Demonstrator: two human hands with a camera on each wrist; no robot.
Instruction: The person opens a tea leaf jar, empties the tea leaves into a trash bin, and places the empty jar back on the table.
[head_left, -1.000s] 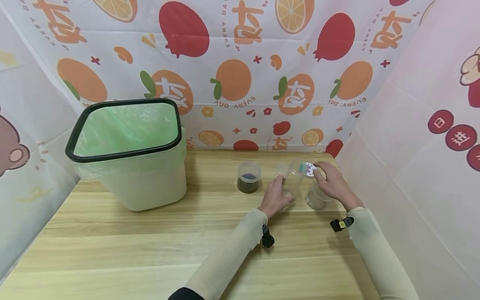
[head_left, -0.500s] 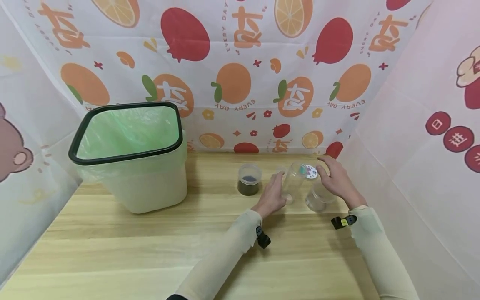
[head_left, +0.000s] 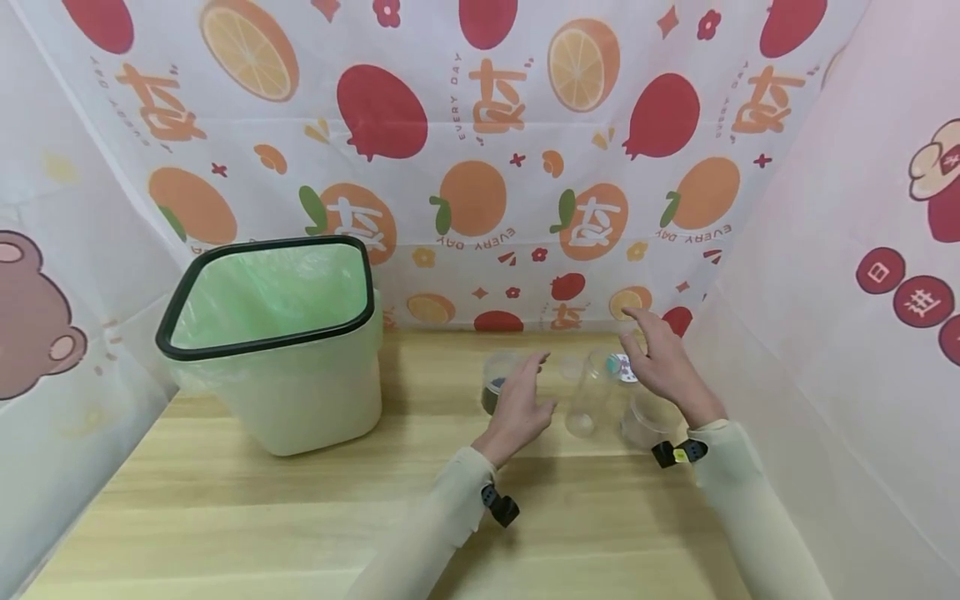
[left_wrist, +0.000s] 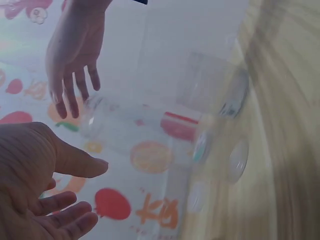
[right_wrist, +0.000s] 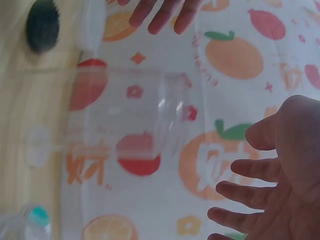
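My left hand point(head_left: 517, 412) is raised over the table with fingers extended, holding nothing. It overlaps a clear cup with dark contents point(head_left: 491, 398) in the head view. Right of that hand stands a tall clear cylindrical container point(head_left: 588, 400), also seen in the left wrist view as a see-through container point(left_wrist: 140, 127). My right hand point(head_left: 663, 362), fingers spread and grasping nothing, hovers above a wider clear container point(head_left: 647, 421). Beside the right hand's fingers, a patterned round piece point(head_left: 626, 368) lies partly hidden. A small clear disc point(head_left: 572, 367) is behind the tall container.
A pale bin point(head_left: 300, 408) with a black rim and green-tinted liner stands at the left on the wooden table point(head_left: 247, 517). A fruit-print sheet point(head_left: 472, 200) closes off the back. A pale sheet point(head_left: 810, 400) rises close to the right arm.
My left hand has let go of the tall clear container and moved left, toward the dark-filled cup. My right hand has drawn back from the patterned round piece. The head view has tilted up.
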